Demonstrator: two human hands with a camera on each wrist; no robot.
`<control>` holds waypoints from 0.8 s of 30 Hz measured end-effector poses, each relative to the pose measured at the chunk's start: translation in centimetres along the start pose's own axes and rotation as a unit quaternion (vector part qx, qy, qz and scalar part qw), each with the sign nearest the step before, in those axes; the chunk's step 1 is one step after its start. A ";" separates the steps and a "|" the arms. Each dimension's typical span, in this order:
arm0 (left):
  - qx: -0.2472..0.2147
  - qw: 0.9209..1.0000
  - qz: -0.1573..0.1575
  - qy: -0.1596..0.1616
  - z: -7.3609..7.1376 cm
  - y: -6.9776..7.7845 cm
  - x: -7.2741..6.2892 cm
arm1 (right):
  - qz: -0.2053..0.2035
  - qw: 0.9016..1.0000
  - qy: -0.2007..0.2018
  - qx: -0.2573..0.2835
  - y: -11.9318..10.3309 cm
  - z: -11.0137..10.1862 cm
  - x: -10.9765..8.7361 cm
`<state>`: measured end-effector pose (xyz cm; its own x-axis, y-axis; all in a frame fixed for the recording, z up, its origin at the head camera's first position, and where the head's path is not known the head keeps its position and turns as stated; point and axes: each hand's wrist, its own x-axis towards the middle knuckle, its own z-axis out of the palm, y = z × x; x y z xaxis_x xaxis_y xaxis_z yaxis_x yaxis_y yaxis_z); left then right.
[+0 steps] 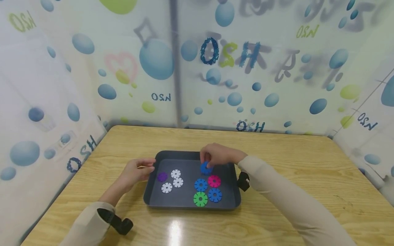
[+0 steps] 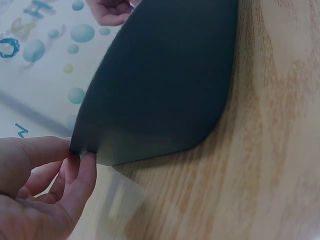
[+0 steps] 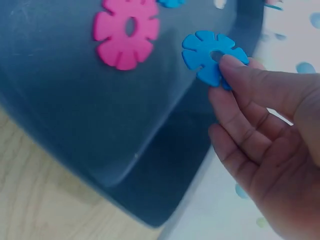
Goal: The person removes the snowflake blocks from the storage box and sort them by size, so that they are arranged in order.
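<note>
A dark grey tray [image 1: 187, 201] lies on the wooden table. At its left rim my left hand [image 1: 137, 172] pinches the edge between thumb and fingers, as the left wrist view confirms. Over the tray's far right part, my right hand [image 1: 220, 154] holds a blue notched disc [image 3: 202, 52] between thumb and fingers. Below that hand lie a pink notched disc [image 1: 214, 181], a green one [image 1: 200, 199] and two more blue ones, the nearer blue disc [image 1: 215, 195] beside the green. Toward the left are a purple disc [image 1: 162, 176] and three white discs, one white disc [image 1: 167, 187] nearest me.
The wooden table [image 1: 292, 164] reaches out on every side of the tray. Behind it hangs a pale curtain [image 1: 197, 89] printed with blue and green drops. Black wrist cameras sit on both sleeves, the right camera [image 1: 243, 181] close to the tray's right rim.
</note>
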<state>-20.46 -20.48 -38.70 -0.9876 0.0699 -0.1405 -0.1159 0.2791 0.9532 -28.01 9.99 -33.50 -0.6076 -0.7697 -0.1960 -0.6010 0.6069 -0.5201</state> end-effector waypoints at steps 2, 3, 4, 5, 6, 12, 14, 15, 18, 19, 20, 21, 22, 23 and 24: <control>-0.001 1.000 0.001 0.000 0.0 0.0 0.0 | -0.008 1.000 0.011 0.013 0.3 -0.5 -0.5; -0.001 1.000 0.001 0.000 0.0 0.0 0.1 | -0.012 1.000 0.018 0.019 0.4 -0.8 -0.8; -0.001 1.000 0.000 0.000 0.0 0.1 0.1 | -0.016 0.999 0.027 0.021 0.7 -1.0 -1.1; -0.001 1.000 -0.001 0.000 0.1 0.1 0.1 | -0.018 0.999 0.036 0.022 1.0 -1.2 -1.5; 0.000 1.000 -0.001 -0.001 0.1 0.1 0.1 | -0.020 0.998 0.045 0.024 1.3 -1.4 -1.9; 0.008 1.000 -0.008 -0.001 0.1 0.1 0.0 | -0.018 0.995 0.093 0.030 3.1 -2.2 -4.6; 0.010 1.000 -0.009 0.001 0.1 0.2 0.0 | -0.011 0.994 0.105 0.037 3.7 -2.3 -5.6; 0.010 1.000 -0.011 0.002 0.0 0.2 0.0 | -0.007 0.993 0.110 0.041 4.0 -2.3 -6.1; 0.008 1.000 -0.013 0.002 0.0 0.2 0.1 | 0.010 0.991 0.123 0.059 5.0 -2.3 -7.5; 0.008 1.000 -0.014 0.001 0.0 0.2 0.1 | 0.015 0.990 0.125 0.065 5.4 -2.3 -8.0; 0.008 1.000 -0.014 0.000 0.0 0.2 0.1 | 0.020 0.989 0.126 0.069 5.7 -2.3 -8.4; 0.008 1.000 -0.015 0.001 0.0 0.1 0.1 | 0.027 0.989 0.127 0.074 6.1 -2.2 -8.8; 0.009 1.000 -0.016 0.001 0.0 0.1 0.1 | 0.033 0.988 0.128 0.079 6.4 -2.1 -9.1; 0.010 1.000 -0.017 0.002 0.0 0.1 0.1 | 0.038 0.988 0.128 0.084 6.7 -2.0 -9.5; 0.012 1.000 -0.018 0.003 0.0 0.1 0.1 | 0.044 0.987 0.127 0.089 7.0 -1.9 -9.8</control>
<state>-20.58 -20.43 -38.66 -0.9835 0.0545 -0.1725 -0.1482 0.3037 0.9412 -27.31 22.14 -33.63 -0.7771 -0.6278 -0.0433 -0.4540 0.6070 -0.6523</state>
